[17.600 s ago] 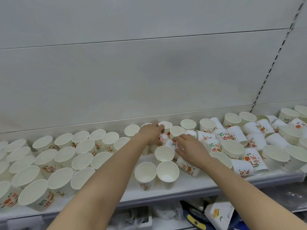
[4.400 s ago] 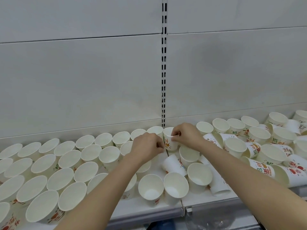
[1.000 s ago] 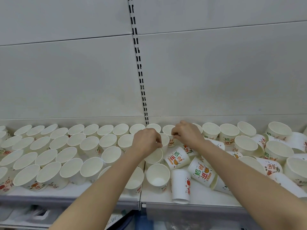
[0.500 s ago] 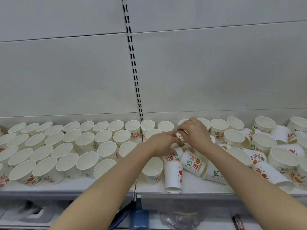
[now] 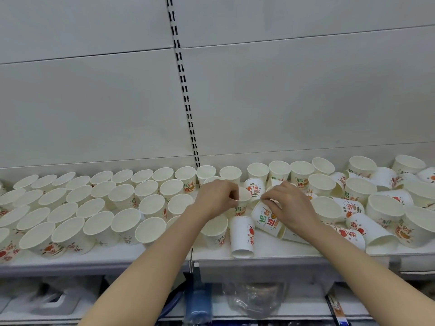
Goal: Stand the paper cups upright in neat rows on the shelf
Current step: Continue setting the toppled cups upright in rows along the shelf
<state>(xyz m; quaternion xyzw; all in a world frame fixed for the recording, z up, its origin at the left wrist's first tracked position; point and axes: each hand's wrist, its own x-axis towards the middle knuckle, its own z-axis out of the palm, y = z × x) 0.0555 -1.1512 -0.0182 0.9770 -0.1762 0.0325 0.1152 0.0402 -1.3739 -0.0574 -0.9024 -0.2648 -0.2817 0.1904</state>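
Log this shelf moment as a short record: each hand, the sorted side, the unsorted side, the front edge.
left hand: left hand grips the rim of an upright paper cup
right hand: right hand rests on a tipped cup with green and orange print
sorted side: upright cups in rows on the left of the shelf
unsorted side: jumbled cups on the right, some lying on their sides
front edge: one inverted cup stands mouth down

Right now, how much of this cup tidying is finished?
Roughly half. Upright cups fill the shelf's left side in rows. The left hand grips one cup; the right hand touches a tipped cup. The jumbled pile on the right remains.
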